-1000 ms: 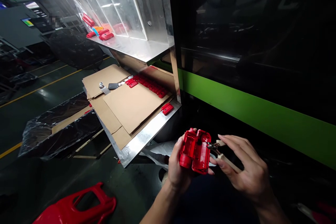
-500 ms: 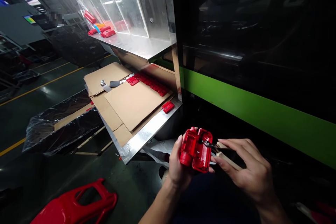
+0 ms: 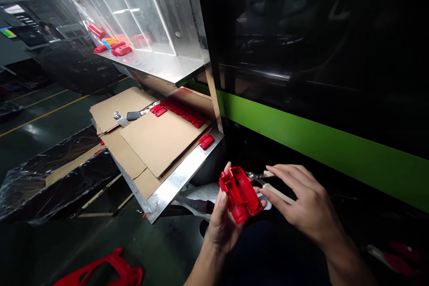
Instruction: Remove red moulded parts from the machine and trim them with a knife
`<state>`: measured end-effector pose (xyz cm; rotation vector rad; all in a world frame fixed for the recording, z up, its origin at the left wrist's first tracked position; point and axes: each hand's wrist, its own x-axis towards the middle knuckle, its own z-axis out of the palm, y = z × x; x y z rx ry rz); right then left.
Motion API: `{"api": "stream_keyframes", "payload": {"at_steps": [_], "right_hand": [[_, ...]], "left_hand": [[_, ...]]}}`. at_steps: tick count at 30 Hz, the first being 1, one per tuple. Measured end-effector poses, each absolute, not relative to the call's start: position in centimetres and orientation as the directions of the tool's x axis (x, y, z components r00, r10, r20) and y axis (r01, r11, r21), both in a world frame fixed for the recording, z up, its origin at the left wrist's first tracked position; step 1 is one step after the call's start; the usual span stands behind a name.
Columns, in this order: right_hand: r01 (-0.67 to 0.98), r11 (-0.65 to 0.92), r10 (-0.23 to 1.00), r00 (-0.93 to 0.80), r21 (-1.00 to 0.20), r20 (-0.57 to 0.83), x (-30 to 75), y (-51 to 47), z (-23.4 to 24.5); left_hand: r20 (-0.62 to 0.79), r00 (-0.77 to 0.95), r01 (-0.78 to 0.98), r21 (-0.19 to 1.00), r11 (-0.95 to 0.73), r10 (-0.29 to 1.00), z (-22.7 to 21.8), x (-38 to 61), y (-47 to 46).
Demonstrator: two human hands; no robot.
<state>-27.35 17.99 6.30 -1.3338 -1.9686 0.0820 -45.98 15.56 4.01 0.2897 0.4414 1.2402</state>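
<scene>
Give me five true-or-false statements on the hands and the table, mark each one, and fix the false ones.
1. The left hand holds a red case. True.
2. The right hand holds a screwdriver. False: it holds pliers with pale handles.
3. The case is shut. False: it is open, its two halves side by side.
4. One red part lies near a corner of the table, apart from the row of red parts. True.
5. The band along the black machine is yellow. False: it is green.
</scene>
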Motion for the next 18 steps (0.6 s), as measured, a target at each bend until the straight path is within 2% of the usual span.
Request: {"api": "stream_keyframes", "payload": {"at_steps": [6, 18], "right_hand": [[0.775, 0.447, 0.849, -0.21, -0.446, 0.486, -27.7, 18.2, 7.1], [0.788, 0.428, 0.879, -0.249, -0.442, 0.408, -29.0, 17.7, 7.4]], "left_hand": [[-0.097, 0.271, -0.798, 0.534, 0.28, 0.958, 3.2, -46.0, 15.0], [-0.031, 0.332, -0.772, 0.566, 0.29, 0.943, 2.0, -46.0, 14.9]]}}
